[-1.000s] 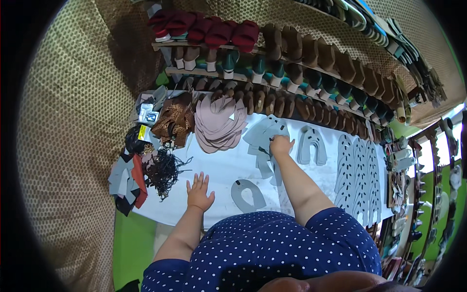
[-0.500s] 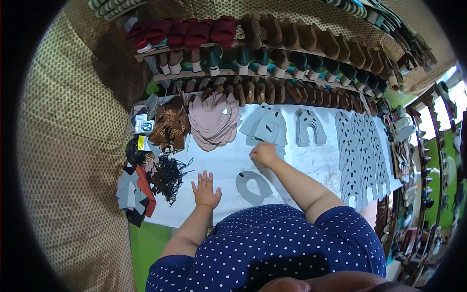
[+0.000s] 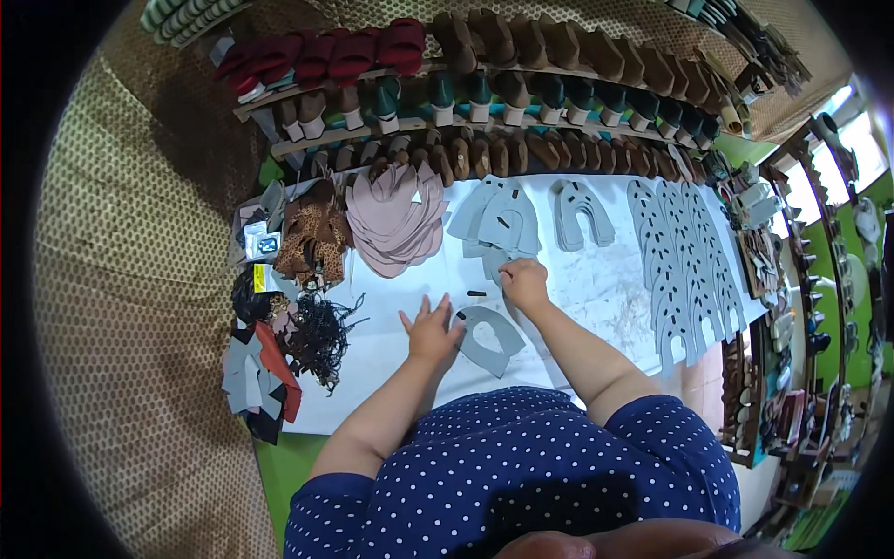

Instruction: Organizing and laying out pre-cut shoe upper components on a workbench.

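Note:
Fingers spread, my left hand (image 3: 433, 334) lies open on the white tabletop, its fingertips at the left edge of a grey U-shaped shoe-upper piece (image 3: 499, 349). That piece has a small black mark at its upper left end. My right hand (image 3: 525, 282) is closed, its fingers pinching at the edge of a grey cut piece (image 3: 493, 265) below a pile of grey upper pieces (image 3: 507, 224). Its fingertips are partly hidden. Between my hands, a short black strip (image 3: 476, 293) lies by itself on the table.
Pink cut pieces (image 3: 396, 224), leopard-print material (image 3: 312, 233), black tangled straps (image 3: 321, 340) and scraps (image 3: 256, 368) crowd the left. Grey arched pieces (image 3: 582, 216) and long overlapping rows (image 3: 675, 261) lie rightward. Shelves of shoes (image 3: 512, 93) stand behind the white table (image 3: 596, 298).
My left hand has moved right to the U-shaped piece. My right hand has shifted slightly right of the pile's lower edge. The black strip now shows alone on the table.

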The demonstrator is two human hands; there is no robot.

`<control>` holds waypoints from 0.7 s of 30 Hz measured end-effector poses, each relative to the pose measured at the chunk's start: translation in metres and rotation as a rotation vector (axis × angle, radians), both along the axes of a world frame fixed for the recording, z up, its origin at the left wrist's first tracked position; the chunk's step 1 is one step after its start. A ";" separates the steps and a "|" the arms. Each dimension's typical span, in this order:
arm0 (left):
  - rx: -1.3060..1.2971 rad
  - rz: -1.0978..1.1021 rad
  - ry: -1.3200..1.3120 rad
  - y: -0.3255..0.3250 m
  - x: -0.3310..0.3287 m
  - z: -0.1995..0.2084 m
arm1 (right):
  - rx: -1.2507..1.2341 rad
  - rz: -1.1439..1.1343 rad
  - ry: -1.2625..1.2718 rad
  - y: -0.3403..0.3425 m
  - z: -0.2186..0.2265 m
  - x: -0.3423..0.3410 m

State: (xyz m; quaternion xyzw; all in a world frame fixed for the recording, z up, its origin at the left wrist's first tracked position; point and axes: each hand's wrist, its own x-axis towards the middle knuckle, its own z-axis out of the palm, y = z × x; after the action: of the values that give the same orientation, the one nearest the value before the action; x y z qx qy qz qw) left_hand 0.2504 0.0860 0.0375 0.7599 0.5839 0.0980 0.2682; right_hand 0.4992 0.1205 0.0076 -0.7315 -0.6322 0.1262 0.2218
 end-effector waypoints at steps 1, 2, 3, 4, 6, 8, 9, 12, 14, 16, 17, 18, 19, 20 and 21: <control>-0.042 -0.020 -0.004 0.000 0.004 0.004 | 0.027 0.003 -0.009 -0.008 0.001 -0.006; 0.041 0.004 -0.055 0.000 0.004 -0.021 | 0.055 0.008 -0.017 -0.015 0.003 -0.011; 0.039 -0.002 -0.057 0.001 0.003 -0.019 | 0.052 0.002 -0.019 -0.022 0.001 -0.011; -0.016 0.057 -0.072 0.004 0.001 -0.017 | 0.057 0.012 -0.031 -0.028 0.000 -0.011; -0.071 0.114 -0.084 0.005 -0.008 -0.015 | 0.062 0.019 -0.039 -0.038 -0.003 -0.011; -0.076 0.261 -0.112 0.001 -0.023 -0.016 | 0.022 0.045 -0.065 -0.045 -0.007 -0.009; -0.074 0.262 -0.106 -0.003 -0.033 -0.018 | 0.023 0.046 -0.059 -0.048 -0.005 -0.013; -0.015 0.336 -0.061 -0.013 -0.061 -0.019 | 0.011 0.101 -0.083 -0.056 0.004 -0.020; -0.042 0.334 -0.011 -0.017 -0.071 -0.012 | -0.008 0.150 -0.124 -0.056 0.005 -0.026; -0.069 0.341 0.039 -0.020 -0.075 -0.009 | 0.017 0.197 -0.153 -0.050 0.009 -0.035; -0.007 0.302 0.101 -0.021 -0.075 -0.010 | 0.042 0.243 -0.185 -0.045 0.010 -0.040; 0.057 0.261 0.162 -0.021 -0.075 -0.010 | 0.042 0.243 -0.184 -0.039 0.007 -0.044; 0.058 0.261 0.163 -0.020 -0.075 -0.011 | 0.126 0.275 -0.231 -0.032 0.001 -0.047; 0.114 0.175 0.189 -0.018 -0.075 -0.013 | 0.210 0.305 -0.279 -0.027 -0.005 -0.049; 0.168 0.098 0.217 -0.017 -0.078 -0.016 | 0.211 0.314 -0.277 -0.021 -0.001 -0.054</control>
State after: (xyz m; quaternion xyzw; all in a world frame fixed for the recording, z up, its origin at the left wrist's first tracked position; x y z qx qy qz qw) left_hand 0.1727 0.0685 0.0211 0.7565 0.6355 0.0770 0.1338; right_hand 0.4457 0.0994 0.0061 -0.6073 -0.7723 -0.0091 0.1859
